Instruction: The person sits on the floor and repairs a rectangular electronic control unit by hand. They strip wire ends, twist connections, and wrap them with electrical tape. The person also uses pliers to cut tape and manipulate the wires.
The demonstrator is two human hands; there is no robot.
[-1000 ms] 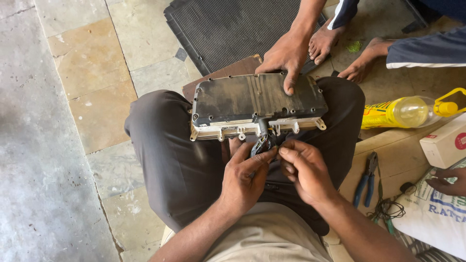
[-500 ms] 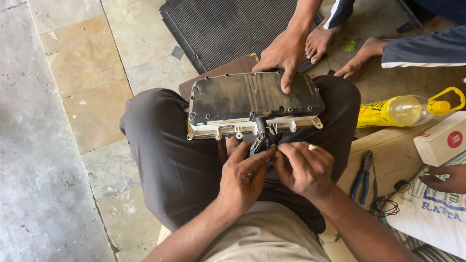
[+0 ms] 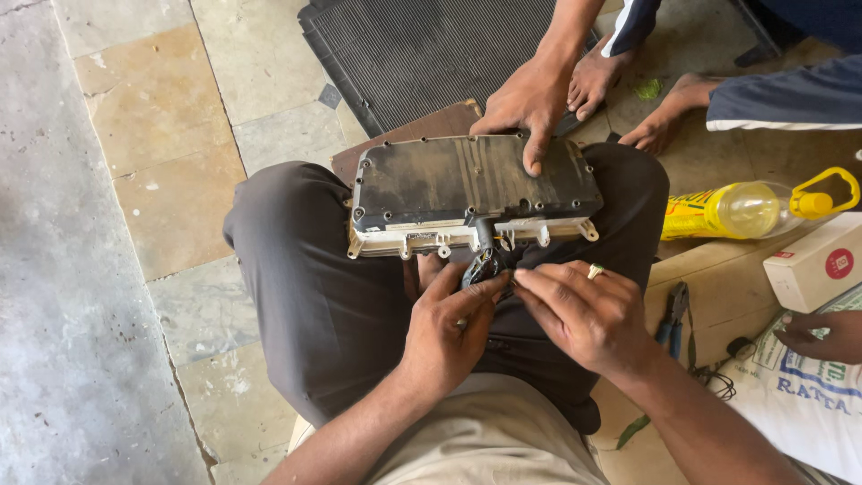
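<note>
A person sits cross-legged on a stone floor [image 3: 135, 180] with a dusty black housing [image 3: 471, 184] lying across the lap, its white flanged edge turned toward the body. Just below the middle of that edge, the left hand [image 3: 449, 332] and right hand [image 3: 584, 314] meet over a small dark connector [image 3: 485, 268], which hangs from the housing on a short stem. The left grip pinches the connector between thumb and fingertips; the right grip (a ring on one finger) closes on something thin beside it, likely a wire, though it is too small to be sure.

Above the housing, another person's hand [image 3: 530, 103] presses flat on its far edge, steadying it. Beyond that lie a ribbed black mat [image 3: 422, 54] and that person's bare feet [image 3: 628, 99]. To the right of the housing are a yellow bottle [image 3: 745, 208] on its side, a white box [image 3: 817, 265], and blue-handled pliers [image 3: 672, 319] on cardboard; a further hand [image 3: 822, 334] rests on a printed sack [image 3: 799, 404] at the frame's edge.

Judging by how things lie, the housing looks closed, its cover seated and screw holes ringing the rim, and the work now centres on the connector, which is not yet freed or seated; which of the two cannot be told. The fingers hide the connector's underside and any pins. Whether screws sit in the holes is hard to make out, and the housing's lower face is out of sight against the lap.
</note>
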